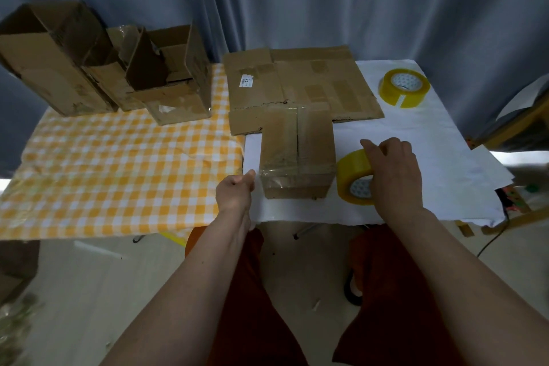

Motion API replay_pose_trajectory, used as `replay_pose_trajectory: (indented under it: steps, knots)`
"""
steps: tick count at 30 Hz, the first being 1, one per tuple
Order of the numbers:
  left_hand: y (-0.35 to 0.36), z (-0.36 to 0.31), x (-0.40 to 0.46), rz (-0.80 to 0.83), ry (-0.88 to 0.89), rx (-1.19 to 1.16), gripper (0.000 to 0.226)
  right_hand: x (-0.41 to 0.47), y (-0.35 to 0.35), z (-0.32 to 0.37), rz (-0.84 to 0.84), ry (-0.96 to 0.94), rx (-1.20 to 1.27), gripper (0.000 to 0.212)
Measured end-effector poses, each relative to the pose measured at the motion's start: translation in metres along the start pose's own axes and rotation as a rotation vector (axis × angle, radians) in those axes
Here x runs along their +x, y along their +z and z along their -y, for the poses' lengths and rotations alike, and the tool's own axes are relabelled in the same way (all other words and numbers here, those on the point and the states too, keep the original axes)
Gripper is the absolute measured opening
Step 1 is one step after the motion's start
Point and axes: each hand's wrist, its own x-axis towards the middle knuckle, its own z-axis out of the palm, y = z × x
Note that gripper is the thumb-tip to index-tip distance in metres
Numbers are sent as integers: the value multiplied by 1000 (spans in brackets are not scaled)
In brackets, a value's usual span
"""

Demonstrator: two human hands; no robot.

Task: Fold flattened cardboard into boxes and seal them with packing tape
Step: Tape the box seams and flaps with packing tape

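The tabletop (416, 134) carried a yellow-and-white checked cloth (118, 175) on its left half and white paper sheets (439, 187) on its right. Three open-topped brown cardboard boxes (104, 68) stood on the cloth's far part. On the white side lay a flattened brown cardboard sheet (300, 80), a taped brown cardboard box (297, 154) (overlapping that sheet's near edge), and two yellow packing-tape rolls (404, 88).
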Motion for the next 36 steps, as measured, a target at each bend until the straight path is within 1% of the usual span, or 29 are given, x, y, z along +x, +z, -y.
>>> replay_pose_trajectory:
  steps: [3, 5, 9, 14, 15, 16, 17, 18, 19, 20, 21, 22, 24, 26, 28, 29, 33, 34, 36]
  knots:
    - [-2, 5, 4, 111, -92, 4, 26, -3, 3, -2, 27, 10, 26, 71]
    - [-2, 9, 4, 164, -132, -5, 27, -4, 2, -2, 42, 17, 49, 70]
    - [3, 12, -1, 137, -206, -22, 31, -5, 4, 0, 83, 31, 63, 72]
    - [8, 15, -7, 130, -297, 15, 51, -5, 5, 2, 58, 26, 88, 68]
    - [9, 15, -7, 100, -270, 72, 53, -5, 5, 2, 59, 25, 91, 68]
    - [10, 14, -8, 32, -195, 161, 51, -5, 5, 1, 57, 23, 90, 69]
    - [10, 14, -10, -68, -58, 251, 41, -5, 6, 1, 59, 21, 88, 69]
    - [11, 12, -13, -171, 128, 342, 29, -6, 6, 0, 60, 18, 86, 70]
    - [12, 9, -17, -226, 348, 417, 23, -7, 6, 0, 60, 15, 86, 71]
    - [15, 8, -20, -202, 545, 479, 24, -7, 6, -1, 61, 12, 87, 71]
    - [20, 6, -24, -132, 688, 548, 26, -8, 7, -1, 64, 10, 86, 71]
    - [26, 8, -23, -55, 788, 618, 26, -9, 8, -1, 68, 13, 83, 71]
    - [34, 12, -20, 18, 851, 786, 28, -11, 11, -2, 77, 22, 69, 73]
    - [38, 16, -17, 68, 789, 912, 42, -11, 15, -3, 87, 18, 36, 77]
    - [40, 18, -18, 142, 685, 930, 58, -12, 18, -5, 118, 18, 33, 78]
    - [41, 20, -18, 151, 668, 953, 62, -12, 19, -6, 130, 14, 38, 77]
    - [43, 21, -25, -33, 839, 1257, 71, -12, 20, -10, 183, -3, 85, 69]
    - [43, 24, -28, -23, 900, 1309, 71, -13, 20, -12, 191, -4, 97, 67]
    - [41, 32, -35, 81, 1021, 1417, 72, -15, 22, -16, 208, -13, 92, 68]
